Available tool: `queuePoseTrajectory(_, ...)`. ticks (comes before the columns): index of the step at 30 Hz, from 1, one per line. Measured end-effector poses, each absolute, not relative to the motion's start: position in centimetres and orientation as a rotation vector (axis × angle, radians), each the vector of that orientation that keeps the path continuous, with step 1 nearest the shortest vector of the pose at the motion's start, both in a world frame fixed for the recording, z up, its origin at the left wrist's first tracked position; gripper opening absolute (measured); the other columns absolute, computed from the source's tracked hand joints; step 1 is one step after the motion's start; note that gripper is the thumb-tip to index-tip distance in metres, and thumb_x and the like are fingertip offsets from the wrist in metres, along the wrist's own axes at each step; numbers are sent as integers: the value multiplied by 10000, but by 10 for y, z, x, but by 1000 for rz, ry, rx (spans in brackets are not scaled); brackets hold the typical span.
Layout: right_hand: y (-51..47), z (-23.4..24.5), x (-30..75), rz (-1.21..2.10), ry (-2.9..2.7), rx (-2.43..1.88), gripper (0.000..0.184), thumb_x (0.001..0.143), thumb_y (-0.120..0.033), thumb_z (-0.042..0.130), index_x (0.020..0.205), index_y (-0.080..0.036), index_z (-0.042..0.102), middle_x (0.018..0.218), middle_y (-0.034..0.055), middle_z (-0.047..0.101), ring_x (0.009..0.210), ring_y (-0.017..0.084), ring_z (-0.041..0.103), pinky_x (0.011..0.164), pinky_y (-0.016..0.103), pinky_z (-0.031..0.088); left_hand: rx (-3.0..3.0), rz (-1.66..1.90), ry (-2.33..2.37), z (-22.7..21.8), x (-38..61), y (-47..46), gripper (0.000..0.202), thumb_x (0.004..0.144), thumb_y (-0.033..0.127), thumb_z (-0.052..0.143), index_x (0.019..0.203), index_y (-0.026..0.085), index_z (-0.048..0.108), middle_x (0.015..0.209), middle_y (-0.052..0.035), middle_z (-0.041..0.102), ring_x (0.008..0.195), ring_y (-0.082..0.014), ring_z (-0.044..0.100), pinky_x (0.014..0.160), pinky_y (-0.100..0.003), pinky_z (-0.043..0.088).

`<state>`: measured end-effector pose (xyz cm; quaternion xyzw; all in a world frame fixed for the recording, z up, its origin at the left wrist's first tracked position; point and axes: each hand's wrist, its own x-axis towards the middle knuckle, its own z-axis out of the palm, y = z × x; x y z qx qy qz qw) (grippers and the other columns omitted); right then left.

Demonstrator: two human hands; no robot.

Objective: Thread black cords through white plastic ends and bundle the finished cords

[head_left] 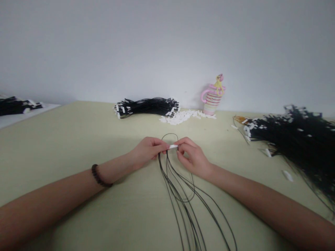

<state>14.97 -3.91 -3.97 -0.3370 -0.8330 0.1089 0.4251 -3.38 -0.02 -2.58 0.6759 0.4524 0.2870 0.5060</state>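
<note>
Several thin black cords (183, 198) run from the near edge of the pale green table (65, 139) up toward the hands, crossing one another and forming a loose loop just behind the fingers. We see both bare forearms resting on the table, the left one wearing a dark beaded bracelet (98, 176). The left hand (148, 150) and the right hand (192, 157) meet at the centre, each closed in a narrow fingertip pinch on one end of a small white plastic clasp (172, 146), which lies level between them at the top of the cords. The left hand also gathers the cords under its fingers. We cannot tell whether the clasp is already seated on a cord. To the right, a stray white piece (288, 175) lies apart on the table, and behind it sprawls a large heap of black cords (295, 136) dotted with white clasps. Farther back, a pile of loose white clasps (180, 116) lies just beside a tidy bundle of clasped cords (148, 105) and touches the foot of a pink striped cup (212, 99). Another dark bundle (15, 104) sits at the far left, on a paler surface below the grey wall (157, 42). We judge the work well advanced but unfinished: many cords carry clasps, while the near cords show none and the loose pile remains sizeable.
</note>
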Motion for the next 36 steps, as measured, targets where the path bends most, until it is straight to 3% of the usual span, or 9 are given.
queuePoseTrajectory(6, -39, -42, 149, 301, -2027, -878, 100, 758, -119, 456, 667, -158, 465, 975, 77, 499, 876, 140, 489, 739, 272, 411, 1593, 719, 1107, -26, -34, 0, 329, 666, 442, 570, 697, 117, 615, 531, 32, 421, 467, -58, 337, 423, -184, 252)
queuePoseTrajectory(9, -33, -45, 150, 377, -1919, -990, 53, 724, -180, 526, 687, -142, 523, 1023, 92, 455, 769, 117, 487, 635, 247, 412, 1528, 751, 1109, -26, -35, 3, 308, 656, 429, 587, 674, 122, 603, 543, 29, 432, 471, -55, 348, 424, -180, 251)
queuePoseTrajectory(15, -8, -32, 172, 1252, -1782, -1119, 120, 698, -239, 564, 686, -125, 531, 555, -46, 397, 441, 31, 327, 399, 161, 235, 1411, 839, 1073, -14, -42, 13, 260, 642, 374, 629, 670, 117, 601, 590, 13, 481, 483, -43, 374, 432, -175, 254)
queuePoseTrajectory(18, -4, -24, 188, 1680, -1762, -964, 179, 741, -280, 548, 756, -102, 565, 455, -80, 330, 374, 12, 236, 364, 157, 155, 1395, 898, 1026, -1, -46, 15, 226, 651, 341, 632, 687, 118, 613, 576, 15, 481, 469, -36, 371, 423, -170, 243)
queuePoseTrajectory(20, -5, -23, 194, 1846, -1805, -849, 204, 746, -287, 560, 767, -85, 578, 431, -77, 364, 360, 9, 279, 360, 145, 193, 1395, 936, 973, 7, -47, 14, 199, 657, 319, 632, 672, 121, 611, 558, 17, 473, 464, -35, 368, 416, -167, 237)
queuePoseTrajectory(26, -7, -29, 193, 2091, -1701, -830, 218, 746, -310, 563, 729, -95, 530, 578, 42, 614, 456, 101, 569, 414, 178, 425, 1465, 898, 857, 27, -55, 4, 167, 669, 291, 617, 632, 129, 603, 532, 7, 488, 441, -40, 367, 397, -165, 249)
queuePoseTrajectory(29, -5, -30, 192, 2093, -1570, -816, 144, 714, -208, 588, 783, -91, 539, 780, 90, 652, 630, 144, 631, 541, 226, 501, 1512, 853, 825, 33, -60, 0, 151, 673, 287, 617, 648, 139, 605, 520, 9, 494, 440, -40, 379, 402, -158, 266)
queuePoseTrajectory(33, -3, -34, 188, 2094, -1392, -759, 288, 656, -55, 528, 941, -75, 565, 966, 128, 625, 892, 219, 602, 748, 338, 493, 1575, 772, 805, 34, -60, -4, 159, 680, 298, 615, 654, 142, 610, 491, 13, 495, 431, -43, 390, 392, -154, 259)
queuePoseTrajectory(36, -1, -37, 184, 2171, -1228, -735, 292, 695, -118, 446, 947, -53, 579, 985, 153, 617, 935, 220, 583, 836, 368, 442, 1631, 698, 811, 32, -55, -9, 166, 666, 311, 623, 668, 146, 625, 464, 15, 488, 418, -52, 382, 375, -162, 245)
